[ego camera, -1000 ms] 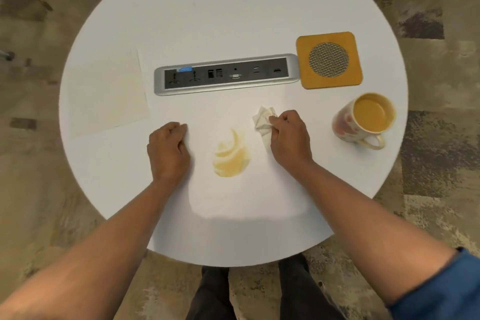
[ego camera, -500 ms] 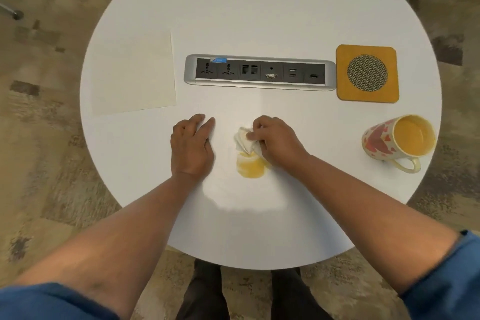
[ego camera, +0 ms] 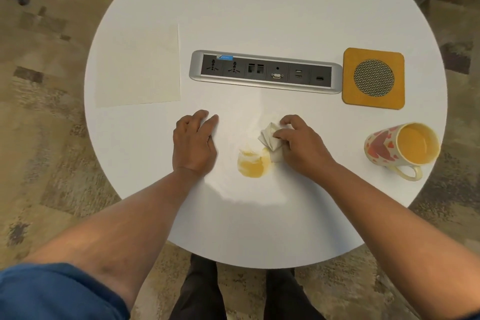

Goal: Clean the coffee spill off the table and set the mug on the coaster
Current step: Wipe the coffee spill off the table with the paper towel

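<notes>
A yellow-brown coffee spill (ego camera: 253, 165) lies on the round white table (ego camera: 259, 8), near the front. My right hand (ego camera: 301, 145) grips a crumpled white napkin (ego camera: 270, 139) that touches the spill's right edge. My left hand (ego camera: 194, 144) rests flat on the table just left of the spill, fingers slightly apart, holding nothing. A heart-patterned mug (ego camera: 402, 149) with a yellow inside stands at the right edge. The orange coaster (ego camera: 349, 78) with a mesh centre lies behind the mug, with nothing on it.
A silver power and data socket strip (ego camera: 265, 71) is set into the table's middle. A flat cream napkin (ego camera: 140, 67) lies at the left. Patterned carpet surrounds the table, and my legs show below its front edge.
My right hand swept the napkin left onto the spill and has now drawn back to its right edge. The spill is smaller and smeared. My left hand's fingers have spread flat.
</notes>
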Demonstrator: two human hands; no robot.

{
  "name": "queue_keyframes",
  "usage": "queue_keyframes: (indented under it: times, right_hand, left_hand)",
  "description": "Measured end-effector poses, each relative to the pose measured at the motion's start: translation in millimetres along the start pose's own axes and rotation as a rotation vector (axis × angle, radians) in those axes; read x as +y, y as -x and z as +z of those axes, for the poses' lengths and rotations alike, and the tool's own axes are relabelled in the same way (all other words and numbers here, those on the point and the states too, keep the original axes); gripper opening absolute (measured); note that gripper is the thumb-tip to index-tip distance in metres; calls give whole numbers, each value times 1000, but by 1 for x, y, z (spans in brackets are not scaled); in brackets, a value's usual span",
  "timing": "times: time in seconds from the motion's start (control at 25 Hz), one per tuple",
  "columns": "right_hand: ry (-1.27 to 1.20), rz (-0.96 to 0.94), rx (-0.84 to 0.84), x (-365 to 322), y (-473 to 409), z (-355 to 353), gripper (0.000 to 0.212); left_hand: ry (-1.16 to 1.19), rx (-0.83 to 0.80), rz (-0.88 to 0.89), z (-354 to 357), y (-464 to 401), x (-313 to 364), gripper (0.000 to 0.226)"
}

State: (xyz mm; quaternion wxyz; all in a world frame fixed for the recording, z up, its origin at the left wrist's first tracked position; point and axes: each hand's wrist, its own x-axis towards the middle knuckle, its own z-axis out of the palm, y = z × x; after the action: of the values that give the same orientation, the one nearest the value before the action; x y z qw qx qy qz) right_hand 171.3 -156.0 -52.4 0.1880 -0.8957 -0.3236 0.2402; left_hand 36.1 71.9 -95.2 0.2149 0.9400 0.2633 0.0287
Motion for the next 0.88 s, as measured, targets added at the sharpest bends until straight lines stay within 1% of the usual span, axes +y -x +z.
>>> queue_keyframes:
  times: [0.08, 0.16, 0.24, 0.32, 0.4, 0.44, 0.48, 0.52, 0.6, 0.64, 0.68, 0.72, 0.84, 0.88]
  right_hand:
    - [63, -48, -133, 1, 4, -6, 30]
    - [147, -84, -188, 1, 8, -7, 30]
    - [218, -89, -143, -2, 10, -7, 21]
    - [280, -132, -79, -7, 11, -7, 11]
    - [271, -144, -35, -11, 13, -7, 10]
    - [168, -96, -11, -12, 11, -8, 11]
    - [-10, 2, -3, -13, 8, -11, 8]
    - [-242, 110, -11, -13, 3, -16, 6]
    - [-663, 248, -34, -13, -8, -26, 22]
    - [-789, 289, -45, -13, -12, -29, 24]
    - [-812, 309, -43, -13, -17, -30, 23]
    - [-723, 313, -22, -14, -21, -30, 24]
    - [-198, 245, 77, -15, -24, -23, 25]
    - [-87, 187, 102, -14, -22, -20, 25]
  left_hand:
    - [1, 2, -2, 0, 0, 0, 49]
    - [2, 3, -4, 0, 0, 0, 49]
    - [1, 7, -2, 1, 0, 0, 49]
    - [-2, 11, -4, 1, 0, -1, 49]
    - [-3, 20, -2, 3, 0, -2, 49]
    - [0, 28, 2, 3, -1, -2, 49]
    - [3, 35, 6, 4, -1, -3, 49]
    - [4, 41, 11, 5, -1, -4, 49]
    - [0, 54, 18, 7, -1, -4, 50]
    - [0, 57, 20, 8, -1, -5, 50]
    - [1, 58, 24, 8, -1, -6, 50]
    - [3, 59, 26, 9, -1, -6, 50]
    - [3, 62, 28, 10, -2, -8, 49]
    - [4, 64, 28, 10, -2, -8, 48]
